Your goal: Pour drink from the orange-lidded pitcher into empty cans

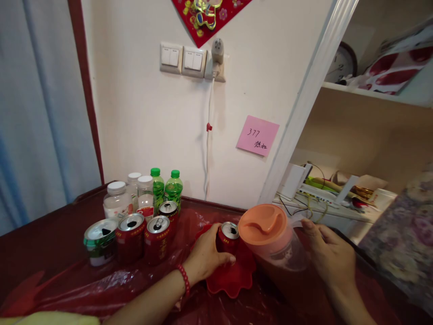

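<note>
Five opened cans (157, 239), two green bottles (174, 187)

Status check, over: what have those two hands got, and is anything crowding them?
Left hand gripping red can on red tray. Right hand holding pitcher by its side. Can and pitcher touching; can cluster apart to the left.

Five cans (157, 238) — two green bottles (165, 187)

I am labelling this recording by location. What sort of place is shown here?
Probably a room in a home. Light switches and a red festive decoration hang on the wall, a shelf holds a clock, and opened drink cans stand on a table.
</note>
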`<state>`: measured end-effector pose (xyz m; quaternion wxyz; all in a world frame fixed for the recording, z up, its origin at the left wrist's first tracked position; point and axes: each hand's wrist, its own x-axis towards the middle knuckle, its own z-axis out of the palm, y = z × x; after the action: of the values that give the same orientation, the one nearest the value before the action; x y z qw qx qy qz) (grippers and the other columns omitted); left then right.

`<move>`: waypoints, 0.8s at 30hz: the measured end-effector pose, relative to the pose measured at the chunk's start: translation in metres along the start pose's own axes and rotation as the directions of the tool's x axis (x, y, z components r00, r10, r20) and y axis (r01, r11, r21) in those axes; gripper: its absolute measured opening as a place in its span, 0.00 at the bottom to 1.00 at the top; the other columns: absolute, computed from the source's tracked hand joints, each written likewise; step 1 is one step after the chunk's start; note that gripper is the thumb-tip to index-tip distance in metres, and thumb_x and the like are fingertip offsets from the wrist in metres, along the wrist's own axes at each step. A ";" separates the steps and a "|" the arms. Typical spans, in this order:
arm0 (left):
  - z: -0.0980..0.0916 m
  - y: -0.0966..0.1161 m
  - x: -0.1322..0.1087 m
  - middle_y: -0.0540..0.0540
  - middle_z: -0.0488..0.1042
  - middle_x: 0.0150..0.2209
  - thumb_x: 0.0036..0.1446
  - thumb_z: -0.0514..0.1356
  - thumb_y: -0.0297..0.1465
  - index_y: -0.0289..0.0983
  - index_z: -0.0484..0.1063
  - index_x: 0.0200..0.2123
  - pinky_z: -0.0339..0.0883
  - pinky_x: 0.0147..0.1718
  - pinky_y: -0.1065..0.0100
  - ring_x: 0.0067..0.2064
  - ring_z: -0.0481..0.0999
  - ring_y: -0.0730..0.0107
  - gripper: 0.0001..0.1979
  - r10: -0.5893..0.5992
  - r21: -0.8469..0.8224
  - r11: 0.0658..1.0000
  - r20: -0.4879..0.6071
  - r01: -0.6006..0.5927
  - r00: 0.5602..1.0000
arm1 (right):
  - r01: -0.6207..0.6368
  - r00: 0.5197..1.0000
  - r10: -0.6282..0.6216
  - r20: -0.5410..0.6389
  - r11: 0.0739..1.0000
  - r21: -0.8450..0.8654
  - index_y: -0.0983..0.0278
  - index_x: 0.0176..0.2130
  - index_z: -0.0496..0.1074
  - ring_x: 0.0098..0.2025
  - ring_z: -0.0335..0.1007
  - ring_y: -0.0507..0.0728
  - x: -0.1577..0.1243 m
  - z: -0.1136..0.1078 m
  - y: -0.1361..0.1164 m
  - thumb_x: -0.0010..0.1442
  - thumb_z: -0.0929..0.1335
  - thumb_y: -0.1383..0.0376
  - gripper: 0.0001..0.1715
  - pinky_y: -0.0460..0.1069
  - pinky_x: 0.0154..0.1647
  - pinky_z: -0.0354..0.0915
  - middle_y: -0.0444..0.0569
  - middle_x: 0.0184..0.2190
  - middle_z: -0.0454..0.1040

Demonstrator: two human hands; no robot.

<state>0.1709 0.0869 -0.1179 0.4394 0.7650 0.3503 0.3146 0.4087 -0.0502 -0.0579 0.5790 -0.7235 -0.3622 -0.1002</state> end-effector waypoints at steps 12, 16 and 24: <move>0.001 -0.001 0.001 0.46 0.79 0.53 0.39 0.74 0.28 0.42 0.70 0.53 0.67 0.54 0.60 0.54 0.76 0.53 0.36 0.016 0.011 1.000 -0.002 -0.016 1.000 | -0.018 1.000 0.018 0.001 1.000 -0.009 0.62 0.22 0.69 0.26 0.54 0.53 0.003 0.001 0.004 0.53 0.67 0.30 0.39 0.48 0.26 0.52 0.41 0.20 0.56; 0.000 0.000 0.001 0.46 0.79 0.53 0.39 0.74 0.27 0.42 0.71 0.53 0.67 0.53 0.61 0.54 0.77 0.53 0.35 0.016 0.004 1.000 0.000 -0.016 1.000 | -0.037 0.999 0.037 0.008 0.999 0.008 0.62 0.22 0.67 0.26 0.54 0.53 0.003 0.001 0.004 0.53 0.68 0.30 0.39 0.48 0.27 0.52 0.41 0.20 0.56; 0.001 -0.001 0.000 0.47 0.79 0.54 0.38 0.74 0.27 0.43 0.70 0.54 0.67 0.54 0.61 0.55 0.76 0.53 0.37 0.008 -0.008 1.000 0.000 -0.008 1.000 | -0.012 1.000 0.012 0.011 1.000 -0.001 0.62 0.24 0.68 0.28 0.54 0.54 -0.004 0.000 -0.008 0.56 0.67 0.33 0.36 0.48 0.29 0.52 0.40 0.21 0.56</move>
<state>0.1711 0.0870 -0.1192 0.4411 0.7647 0.3459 0.3178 0.4008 -0.0507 -0.0537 0.5771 -0.7267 -0.3608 -0.0929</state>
